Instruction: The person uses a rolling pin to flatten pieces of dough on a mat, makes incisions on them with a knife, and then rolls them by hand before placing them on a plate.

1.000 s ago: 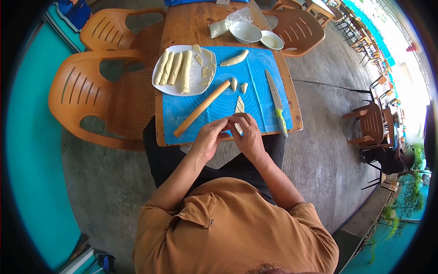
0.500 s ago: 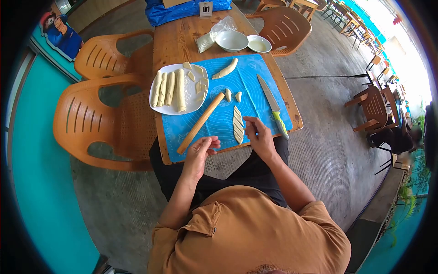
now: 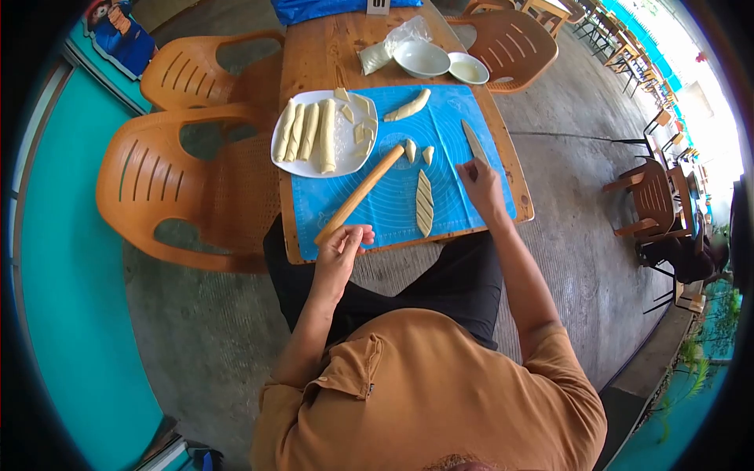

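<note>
My right hand (image 3: 482, 188) is over the right side of the blue mat, its fingers curled at the handle of a kitchen knife (image 3: 474, 143). The blade points away from me; the hand hides the handle. Left of it lies a strip of dough (image 3: 424, 206) with diagonal cuts. My left hand (image 3: 342, 245) hovers at the mat's front edge, fingers loosely bent and apart, holding nothing. Its fingertips are by the near end of a wooden rolling pin (image 3: 361, 194). Two small dough pieces (image 3: 411, 151) sit near the pin's far end, and a curved dough roll (image 3: 408, 106) rests farther back.
A white plate (image 3: 301, 168) with several dough rolls and flat scraps stands on the mat's left. Behind the mat are a bag of white powder (image 3: 377, 57), a large bowl (image 3: 422, 59) and a smaller bowl (image 3: 469, 69). Orange chairs (image 3: 169, 184) flank the wooden table (image 3: 326, 43).
My right hand has moved from beside the cut dough strip, forward and right to the knife, covering its handle. My left hand stays near the rolling pin. The camera view has shifted slightly.
</note>
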Available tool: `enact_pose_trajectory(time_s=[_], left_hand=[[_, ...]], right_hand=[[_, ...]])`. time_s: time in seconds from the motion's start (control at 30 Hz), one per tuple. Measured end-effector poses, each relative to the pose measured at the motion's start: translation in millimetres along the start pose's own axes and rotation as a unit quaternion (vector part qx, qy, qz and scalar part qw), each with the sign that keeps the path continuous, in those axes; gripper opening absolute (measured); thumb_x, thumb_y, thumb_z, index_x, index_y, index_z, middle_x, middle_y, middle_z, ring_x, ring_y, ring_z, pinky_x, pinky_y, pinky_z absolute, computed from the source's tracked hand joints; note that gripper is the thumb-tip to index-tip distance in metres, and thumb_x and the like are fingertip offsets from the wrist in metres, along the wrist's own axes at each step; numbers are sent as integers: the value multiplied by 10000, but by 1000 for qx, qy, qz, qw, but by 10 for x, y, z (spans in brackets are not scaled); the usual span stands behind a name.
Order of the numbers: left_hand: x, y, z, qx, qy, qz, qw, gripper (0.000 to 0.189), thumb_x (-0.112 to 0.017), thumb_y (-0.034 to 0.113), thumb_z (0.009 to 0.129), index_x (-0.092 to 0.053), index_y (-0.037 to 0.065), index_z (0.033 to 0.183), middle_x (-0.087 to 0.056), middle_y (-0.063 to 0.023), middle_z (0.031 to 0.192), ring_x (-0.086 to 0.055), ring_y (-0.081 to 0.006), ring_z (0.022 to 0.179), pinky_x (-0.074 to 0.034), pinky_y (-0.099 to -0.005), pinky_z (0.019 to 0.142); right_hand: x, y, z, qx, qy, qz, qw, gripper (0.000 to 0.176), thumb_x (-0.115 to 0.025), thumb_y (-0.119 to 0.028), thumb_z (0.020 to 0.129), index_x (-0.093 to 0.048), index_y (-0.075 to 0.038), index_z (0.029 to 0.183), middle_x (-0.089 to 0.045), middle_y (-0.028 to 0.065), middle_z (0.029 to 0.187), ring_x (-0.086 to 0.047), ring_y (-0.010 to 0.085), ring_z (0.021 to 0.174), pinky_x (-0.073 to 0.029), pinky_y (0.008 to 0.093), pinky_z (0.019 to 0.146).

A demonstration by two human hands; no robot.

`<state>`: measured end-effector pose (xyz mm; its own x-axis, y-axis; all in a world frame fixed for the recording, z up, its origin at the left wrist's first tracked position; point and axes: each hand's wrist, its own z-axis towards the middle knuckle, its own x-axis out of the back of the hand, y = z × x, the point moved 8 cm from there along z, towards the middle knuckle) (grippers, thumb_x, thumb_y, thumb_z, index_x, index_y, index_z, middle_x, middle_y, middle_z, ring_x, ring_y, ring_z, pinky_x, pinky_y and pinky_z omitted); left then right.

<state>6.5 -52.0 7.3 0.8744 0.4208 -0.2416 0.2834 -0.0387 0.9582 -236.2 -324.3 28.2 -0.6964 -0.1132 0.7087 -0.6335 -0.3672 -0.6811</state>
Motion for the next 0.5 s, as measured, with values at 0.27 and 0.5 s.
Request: enact_pose_trajectory(time_s=[0.27, 0.5], left_hand=[[-153, -112, -21, -5, -51, 80, 996, 268, -629, 228, 1156, -749, -10, 1176, -784, -76, 1105, -736, -138, 1036, -600, -318, 994], [-172, -174, 56, 4, -53, 97, 994, 265, -630, 215, 1154, -750, -21, 1168, -788, -85, 1106, -740, -133, 1031, -613, -311, 972]], right_hand=[[-115, 165, 253, 115, 60, -149, 980, 154, -769, -208, 984, -780, -68, 1048, -747, 149, 1059, -728, 367, 1027, -559, 475, 906], [-186, -207, 15, 154, 31, -111, 981, 163, -753, -130, 972, -769, -65, 1121, -734, 139, 1039, -714, 345, 1052, -544, 481, 969]])
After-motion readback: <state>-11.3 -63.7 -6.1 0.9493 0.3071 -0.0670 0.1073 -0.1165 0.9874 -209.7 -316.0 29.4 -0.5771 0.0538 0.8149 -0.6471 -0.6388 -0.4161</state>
